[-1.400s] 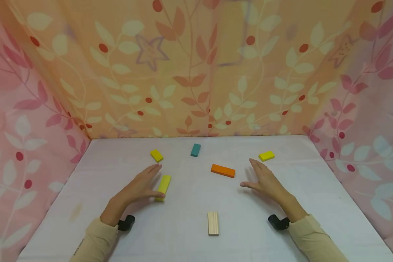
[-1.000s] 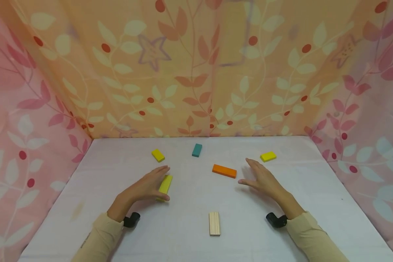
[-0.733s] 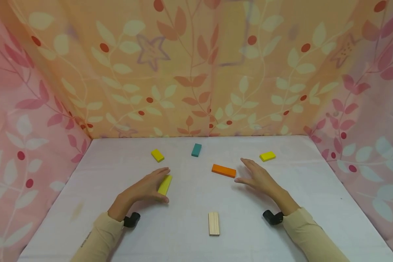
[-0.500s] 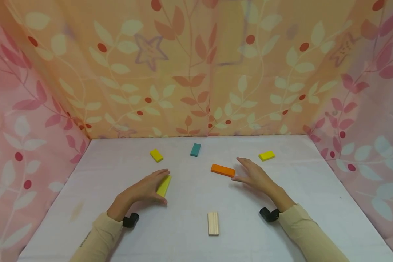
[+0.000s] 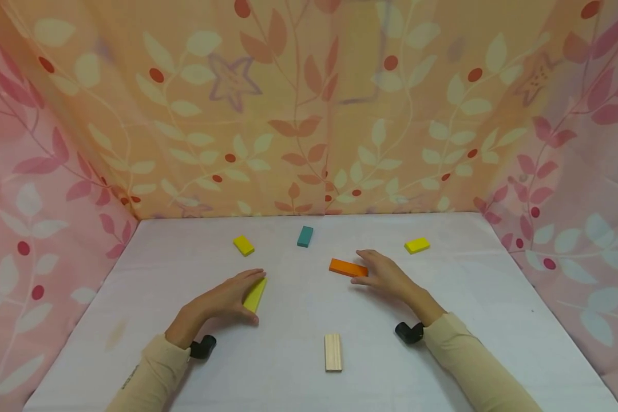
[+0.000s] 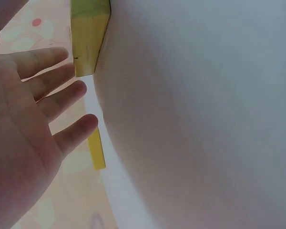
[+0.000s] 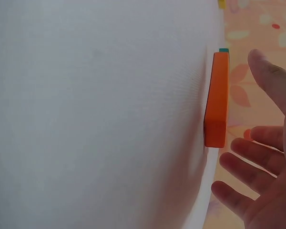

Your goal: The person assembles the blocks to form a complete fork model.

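A long yellow-green wooden block [image 5: 254, 294] lies on the white tabletop at left centre. My left hand [image 5: 225, 298] is spread around it, thumb on the near side and fingers on the far side, covering part of it. In the left wrist view the fingers [image 6: 62, 102] are apart and relaxed beside the block's end. My right hand [image 5: 388, 278] reaches over the right end of an orange block [image 5: 344, 267], thumb and fingers parted. The right wrist view shows the orange block [image 7: 217, 100] in front of the spread fingers.
Near the back lie a short yellow block [image 5: 244, 245], a teal block [image 5: 305, 236] and another short yellow block [image 5: 417, 245]. A plain wood block [image 5: 333, 353] lies at front centre. Patterned curtains [image 5: 288, 114] border the white table [image 5: 268, 377].
My right hand has moved left, from beside the orange block to over its right end. The left hand has shifted right and slightly nearer, around the yellow-green block. The blocks have stayed in place.
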{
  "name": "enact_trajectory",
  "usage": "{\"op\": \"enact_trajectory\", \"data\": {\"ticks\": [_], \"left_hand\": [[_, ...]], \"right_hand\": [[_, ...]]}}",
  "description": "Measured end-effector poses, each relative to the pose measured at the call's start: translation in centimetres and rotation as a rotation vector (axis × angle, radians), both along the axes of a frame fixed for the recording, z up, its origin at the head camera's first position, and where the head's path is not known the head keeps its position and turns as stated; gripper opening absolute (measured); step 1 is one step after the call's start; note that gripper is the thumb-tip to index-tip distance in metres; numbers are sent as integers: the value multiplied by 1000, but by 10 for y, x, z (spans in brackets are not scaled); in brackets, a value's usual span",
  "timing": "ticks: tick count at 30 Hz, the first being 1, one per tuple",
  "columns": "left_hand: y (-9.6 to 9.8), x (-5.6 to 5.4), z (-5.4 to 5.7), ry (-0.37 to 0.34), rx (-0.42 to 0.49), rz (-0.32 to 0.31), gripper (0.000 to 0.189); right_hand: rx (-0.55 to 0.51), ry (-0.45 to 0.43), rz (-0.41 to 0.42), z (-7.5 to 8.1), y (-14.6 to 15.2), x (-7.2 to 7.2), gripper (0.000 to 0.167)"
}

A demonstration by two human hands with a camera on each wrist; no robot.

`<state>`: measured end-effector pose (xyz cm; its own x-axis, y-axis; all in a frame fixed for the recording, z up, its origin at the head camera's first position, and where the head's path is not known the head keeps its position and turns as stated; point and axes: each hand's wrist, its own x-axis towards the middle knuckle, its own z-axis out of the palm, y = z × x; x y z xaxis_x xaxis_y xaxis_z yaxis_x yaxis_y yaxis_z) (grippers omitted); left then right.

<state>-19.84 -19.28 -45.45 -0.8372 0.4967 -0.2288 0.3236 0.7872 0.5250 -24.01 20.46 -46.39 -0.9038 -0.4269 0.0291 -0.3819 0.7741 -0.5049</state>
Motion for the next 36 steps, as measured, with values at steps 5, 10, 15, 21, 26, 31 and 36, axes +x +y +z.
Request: {"op": "enact_trajectory", "data": {"ticks": [5,10,15,21,26,31,36], "left_hand": [[0,-1,0,-3,3,-1,104],[-3,-1,1,-4,0,-7,102],[-6,-2,3,-9,9,-15,102],[-8,-2,1,-33,21,-25,100],[-9,-2,-1,-28,11,-35,98],[-9,-1,-2,-12,4,-29,96],[-10,-1,-1,-23,20,-27,96]], "right_hand": [[-5,10,28,-1,-5,-3,73],[9,1,24,0,-9,-6,67],[11,-46,15,0,-12,-8,61],[16,-72,12,-1,-15,-8,55],[44,-49,20,2,-17,-7,49],[63,-52,22,4,-18,-7,43],[72,-48,25,6,-19,-8,40]]}}
